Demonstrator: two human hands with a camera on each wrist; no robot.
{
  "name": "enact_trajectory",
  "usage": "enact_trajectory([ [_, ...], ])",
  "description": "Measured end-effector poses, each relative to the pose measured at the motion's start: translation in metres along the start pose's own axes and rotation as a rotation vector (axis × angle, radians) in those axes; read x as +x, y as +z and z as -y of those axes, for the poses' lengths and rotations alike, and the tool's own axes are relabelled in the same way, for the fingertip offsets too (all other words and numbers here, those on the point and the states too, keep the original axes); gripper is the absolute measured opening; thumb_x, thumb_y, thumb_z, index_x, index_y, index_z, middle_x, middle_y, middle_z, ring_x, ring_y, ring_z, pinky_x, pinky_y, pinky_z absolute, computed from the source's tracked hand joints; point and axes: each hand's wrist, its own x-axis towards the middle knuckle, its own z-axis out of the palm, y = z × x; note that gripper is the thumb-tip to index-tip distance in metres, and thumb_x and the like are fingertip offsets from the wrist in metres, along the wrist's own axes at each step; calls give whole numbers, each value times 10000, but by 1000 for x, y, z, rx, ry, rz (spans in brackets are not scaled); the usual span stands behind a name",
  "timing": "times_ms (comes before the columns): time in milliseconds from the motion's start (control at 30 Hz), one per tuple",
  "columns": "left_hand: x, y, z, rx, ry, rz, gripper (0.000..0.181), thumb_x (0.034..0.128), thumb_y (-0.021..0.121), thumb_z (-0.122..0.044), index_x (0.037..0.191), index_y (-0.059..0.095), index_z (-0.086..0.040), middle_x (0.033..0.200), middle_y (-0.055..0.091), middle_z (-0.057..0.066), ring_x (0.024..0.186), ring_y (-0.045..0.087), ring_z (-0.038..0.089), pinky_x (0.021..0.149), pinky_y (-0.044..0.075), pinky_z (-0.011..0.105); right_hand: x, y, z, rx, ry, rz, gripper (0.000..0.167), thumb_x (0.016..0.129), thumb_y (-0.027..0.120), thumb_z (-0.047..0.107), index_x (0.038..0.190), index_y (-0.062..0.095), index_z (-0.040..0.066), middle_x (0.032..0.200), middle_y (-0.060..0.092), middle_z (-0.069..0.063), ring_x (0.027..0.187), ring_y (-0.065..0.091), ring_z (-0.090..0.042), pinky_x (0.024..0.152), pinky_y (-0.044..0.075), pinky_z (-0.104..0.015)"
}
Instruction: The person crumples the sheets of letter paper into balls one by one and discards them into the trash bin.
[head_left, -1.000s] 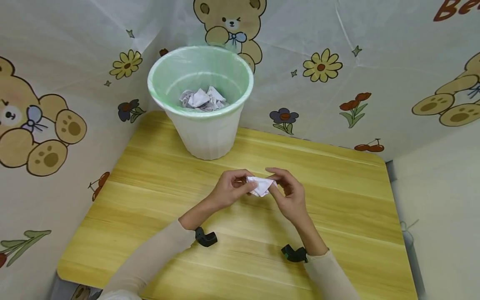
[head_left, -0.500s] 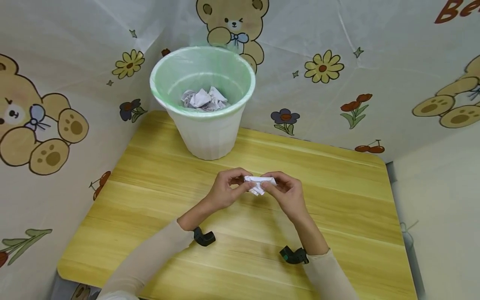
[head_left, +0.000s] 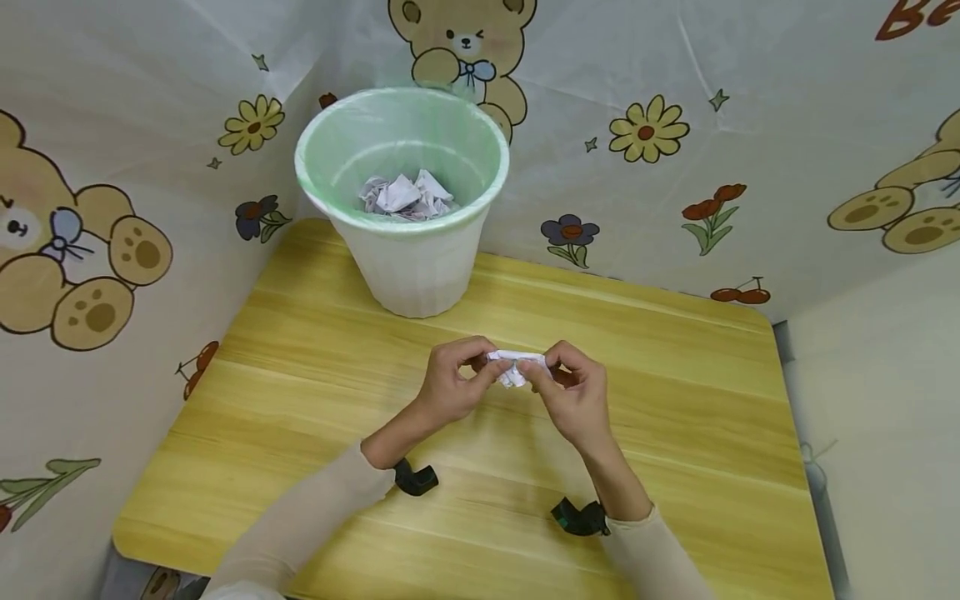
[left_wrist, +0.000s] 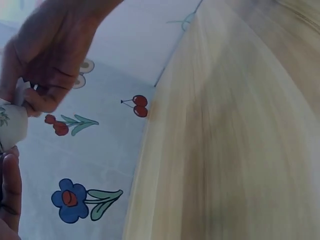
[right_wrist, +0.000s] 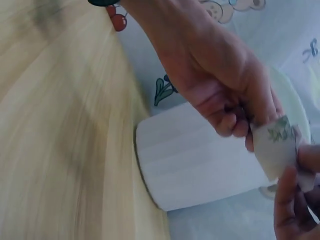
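Observation:
Above the middle of the table, a small folded piece of white paper (head_left: pixel 513 377) is held between both hands. My left hand (head_left: pixel 453 385) pinches its left end, thumb on the near side. At its right end my right hand (head_left: pixel 576 395) pinches it with thumb and fingers. In the right wrist view the paper (right_wrist: pixel 275 147) shows a printed green leaf pattern. The left wrist view catches only part of the paper (left_wrist: pixel 12 127) at its left edge. Fingers hide the paper's ends.
A white bin (head_left: pixel 420 271) with a pale green liner stands at the table's back left, behind the hands. Several crumpled papers (head_left: pixel 405 197) lie in it. The wooden table (head_left: pixel 675 417) meets a bear-printed sheet (head_left: pixel 637 208) at its back edge.
My right hand's raised fingers have come down and now pinch the paper's right end. The paper's upper edge has folded over into a narrow strip. My left hand keeps its hold.

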Motion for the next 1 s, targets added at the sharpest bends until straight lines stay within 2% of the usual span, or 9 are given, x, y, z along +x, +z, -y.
enact_trajectory([
  [133, -1, 0, -2, 61, 28, -27, 139, 961, 780, -10, 853, 734, -86, 755, 739, 50, 624, 638, 82, 595, 569, 217, -3, 7, 8, -111, -128, -62, 266, 922, 800, -59, 742, 633, 42, 747, 615, -106, 706, 587, -73, 655, 557, -185],
  [267, -2, -6, -2, 59, 23, 4, 192, 953, 792, -17, 798, 704, -90, 715, 713, 42, 602, 600, 63, 573, 542, 202, -1, 5, 6, -86, -151, -12, 259, 915, 790, -92, 755, 632, 36, 756, 613, -99, 694, 601, -71, 634, 557, -186],
  [367, -1, -15, -3, 21, -15, 92, 215, 956, 789, -17, 789, 683, -100, 703, 684, 33, 599, 561, 49, 560, 515, 206, 4, -2, 2, -6, -97, 81, 219, 938, 760, -100, 794, 636, 11, 784, 614, -51, 647, 614, -86, 605, 568, -227],
  [467, 3, -24, -6, -14, -83, 224, 200, 1006, 746, -55, 826, 679, -111, 696, 637, 3, 600, 522, 45, 560, 470, 210, 7, -11, -2, 65, -18, 162, 161, 970, 732, -82, 845, 648, -25, 837, 628, -13, 678, 643, -107, 630, 613, -278],
  [567, 6, -29, -9, 8, -140, 340, 231, 1054, 705, -137, 830, 650, -137, 663, 544, -41, 585, 462, 39, 550, 405, 201, 8, -17, -3, 97, 34, 217, 119, 981, 722, -75, 886, 670, -27, 895, 650, -69, 795, 678, -130, 711, 664, -324],
  [667, 7, -31, -10, 78, -139, 394, 272, 1053, 717, -195, 797, 628, -174, 633, 450, -87, 566, 386, 14, 540, 328, 175, 7, -17, -1, 55, 43, 236, 129, 975, 735, -68, 895, 696, 25, 912, 651, -139, 848, 683, -131, 740, 670, -304],
  [733, 7, -29, -10, 116, -108, 389, 301, 1037, 738, -196, 758, 625, -181, 607, 421, -103, 542, 345, -8, 521, 288, 158, 5, -15, 2, 1, 30, 218, 147, 965, 758, -51, 874, 710, 55, 888, 654, -148, 815, 686, -131, 724, 668, -295],
  [867, 6, -23, -9, 180, -33, 312, 408, 1013, 764, -182, 660, 558, -169, 563, 378, -94, 523, 283, -32, 517, 236, 136, 2, -5, 7, -129, -14, 111, 147, 959, 799, 22, 837, 742, 79, 828, 688, -108, 690, 709, -152, 628, 649, -287],
  [1000, 5, -17, -7, 170, -45, 248, 455, 1018, 756, -185, 633, 514, -158, 555, 377, -79, 516, 275, -24, 511, 230, 144, -2, 4, 10, -171, -37, 25, 106, 979, 782, 43, 874, 777, 53, 842, 719, -112, 671, 733, -168, 602, 647, -304],
])
